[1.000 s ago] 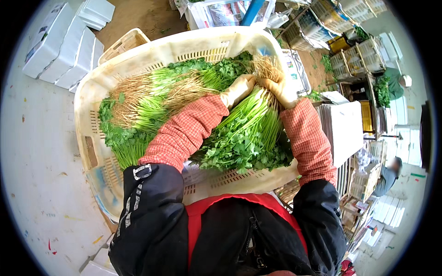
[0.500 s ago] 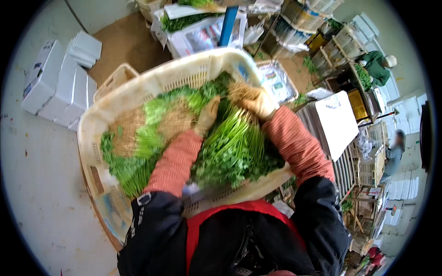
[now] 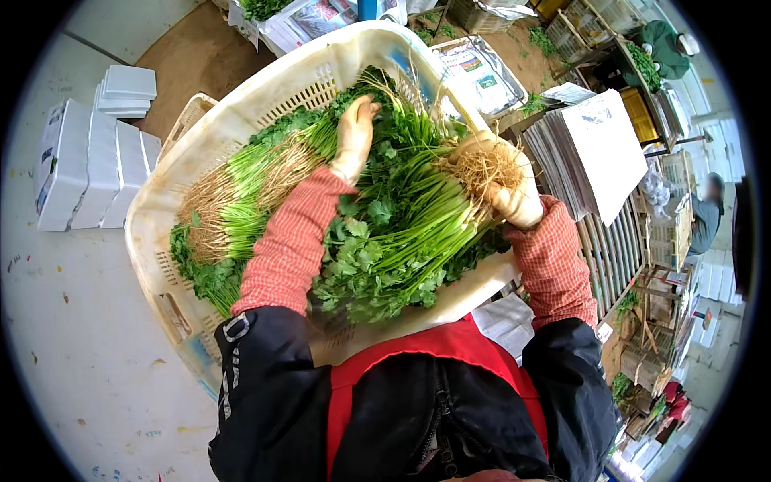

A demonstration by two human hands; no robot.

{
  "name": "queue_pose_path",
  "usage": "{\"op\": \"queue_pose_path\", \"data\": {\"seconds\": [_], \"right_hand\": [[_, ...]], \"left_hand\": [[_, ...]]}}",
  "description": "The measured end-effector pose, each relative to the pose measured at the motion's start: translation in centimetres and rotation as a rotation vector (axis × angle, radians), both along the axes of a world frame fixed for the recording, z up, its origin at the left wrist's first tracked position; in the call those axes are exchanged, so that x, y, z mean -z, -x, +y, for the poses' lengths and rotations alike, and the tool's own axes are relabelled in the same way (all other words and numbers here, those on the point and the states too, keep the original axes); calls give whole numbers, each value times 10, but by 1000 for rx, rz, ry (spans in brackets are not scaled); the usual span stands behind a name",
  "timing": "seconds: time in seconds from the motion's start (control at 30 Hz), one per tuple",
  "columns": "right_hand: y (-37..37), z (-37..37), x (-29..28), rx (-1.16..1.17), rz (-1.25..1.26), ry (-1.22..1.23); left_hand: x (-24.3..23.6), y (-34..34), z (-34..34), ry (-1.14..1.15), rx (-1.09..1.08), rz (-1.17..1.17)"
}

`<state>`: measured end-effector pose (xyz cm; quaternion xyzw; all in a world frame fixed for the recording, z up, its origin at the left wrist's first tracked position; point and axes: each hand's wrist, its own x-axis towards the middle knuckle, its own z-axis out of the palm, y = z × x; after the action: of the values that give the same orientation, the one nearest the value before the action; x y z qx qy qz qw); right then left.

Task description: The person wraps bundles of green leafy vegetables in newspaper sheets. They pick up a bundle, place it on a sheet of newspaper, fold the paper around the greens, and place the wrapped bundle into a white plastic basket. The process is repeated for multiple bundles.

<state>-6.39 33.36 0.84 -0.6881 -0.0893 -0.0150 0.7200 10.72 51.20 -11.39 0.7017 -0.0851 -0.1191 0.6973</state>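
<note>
A bunch of leafy green herbs like coriander [image 3: 401, 241], with long green stems, lies across the right part of a large cream plastic crate [image 3: 138, 217]. My gloved right hand [image 3: 518, 189] is closed round its pale brown roots at the crate's right rim. Beside it, my gloved left hand [image 3: 355, 140] lies on the greens in the middle of the crate, fingers stretched out and holding nothing. More bunches [image 3: 249, 181] fill the left side, their matted roots showing. Both forearms wear red checked sleeve covers.
White foam boxes [image 3: 96, 173] stand on the left. To the right, a stack of paper sheets [image 3: 594, 153] sits by a roller conveyor [image 3: 606, 257]. Farther off are a paper-lined tray [image 3: 482, 76], a person in green [image 3: 665, 52] and another person [image 3: 707, 217].
My right hand has moved right and nearer, tilting the bunch's root end toward the right rim. My left hand stays by the greens. The whole view has shifted.
</note>
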Motion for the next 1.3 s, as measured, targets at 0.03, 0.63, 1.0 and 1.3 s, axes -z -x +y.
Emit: {"op": "queue_pose_path", "data": {"seconds": [0.03,0.63,1.0,1.3], "right_hand": [[-1,1,-4,1,-15,21],[-42,11,-8,-8,-97,299],[-42,12,1,-120,-93,159],[-8,41,-80,-64,-354,-139]], "left_hand": [[-2,-6,-13,102,-5,175],[-26,47,-27,440,583,-47],[39,17,34,-613,126,-633],[96,9,54,-1330,140,-1199]]}}
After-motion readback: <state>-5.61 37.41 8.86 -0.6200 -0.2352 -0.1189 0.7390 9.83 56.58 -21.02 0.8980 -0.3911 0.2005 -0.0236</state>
